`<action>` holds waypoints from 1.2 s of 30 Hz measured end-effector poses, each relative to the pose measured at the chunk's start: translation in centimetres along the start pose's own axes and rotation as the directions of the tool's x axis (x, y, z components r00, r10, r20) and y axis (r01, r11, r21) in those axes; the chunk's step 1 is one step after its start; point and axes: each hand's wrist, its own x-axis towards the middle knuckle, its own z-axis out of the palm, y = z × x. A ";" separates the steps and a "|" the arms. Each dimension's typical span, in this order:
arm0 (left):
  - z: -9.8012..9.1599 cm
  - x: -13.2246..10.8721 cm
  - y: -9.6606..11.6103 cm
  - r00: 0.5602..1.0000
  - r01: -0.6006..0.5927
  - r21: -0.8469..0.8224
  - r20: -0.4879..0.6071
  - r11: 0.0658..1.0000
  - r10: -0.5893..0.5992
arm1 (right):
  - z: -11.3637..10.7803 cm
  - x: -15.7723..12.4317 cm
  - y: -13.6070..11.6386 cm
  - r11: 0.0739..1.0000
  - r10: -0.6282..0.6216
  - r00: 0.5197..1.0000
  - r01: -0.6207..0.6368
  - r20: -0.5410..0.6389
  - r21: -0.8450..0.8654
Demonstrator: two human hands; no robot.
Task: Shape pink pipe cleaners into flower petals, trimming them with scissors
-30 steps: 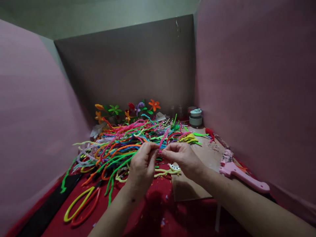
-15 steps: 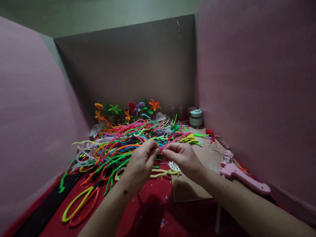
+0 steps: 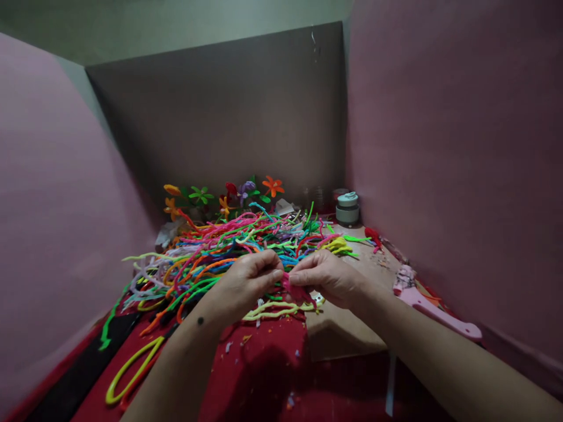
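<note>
Both my hands meet over the red tabletop (image 3: pixel 264 375), fingertips pinched together on a pink pipe cleaner (image 3: pixel 295 289) that is bent into a small bundle between them. My left hand (image 3: pixel 246 281) grips its left end with curled fingers. My right hand (image 3: pixel 328 276) pinches its right side, and a loop of the pink stem hangs just below the fingers. Right behind the hands lies a big heap of pipe cleaners (image 3: pixel 229 246) in several colours.
Finished pipe-cleaner flowers (image 3: pixel 229 196) stand at the back wall. A small lidded jar (image 3: pixel 347 208) sits back right. A pink glue gun (image 3: pixel 433 310) lies at the right on a cardboard sheet (image 3: pixel 347 334). Yellow and red-handled scissors (image 3: pixel 132 366) lie front left. Pink panels close both sides.
The pink pipe cleaner, earlier sticking up straight from my fingers, is now folded down into a bundle between them. Both hands have sunk slightly toward the table.
</note>
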 end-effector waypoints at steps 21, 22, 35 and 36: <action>0.9 0.4 -1.1 0.974 0.222 -0.382 0.042 0.897 -0.223 | 1.1 0.1 0.1 0.935 -0.102 0.966 0.011 -0.239 -0.355; 0.9 0.4 -1.2 0.974 0.224 -0.405 0.050 0.886 -0.223 | 1.1 0.1 0.2 0.932 -0.101 0.968 0.011 -0.230 -0.361; 1.2 0.6 -2.3 0.991 -0.014 -0.136 -0.132 0.991 -0.005 | 0.5 0.8 2.3 0.998 0.008 0.995 -0.015 -0.098 -0.067; 1.2 0.6 -2.5 0.989 -0.042 -0.096 -0.143 0.995 0.027 | 0.6 0.8 2.3 0.998 0.027 0.994 -0.034 -0.105 -0.062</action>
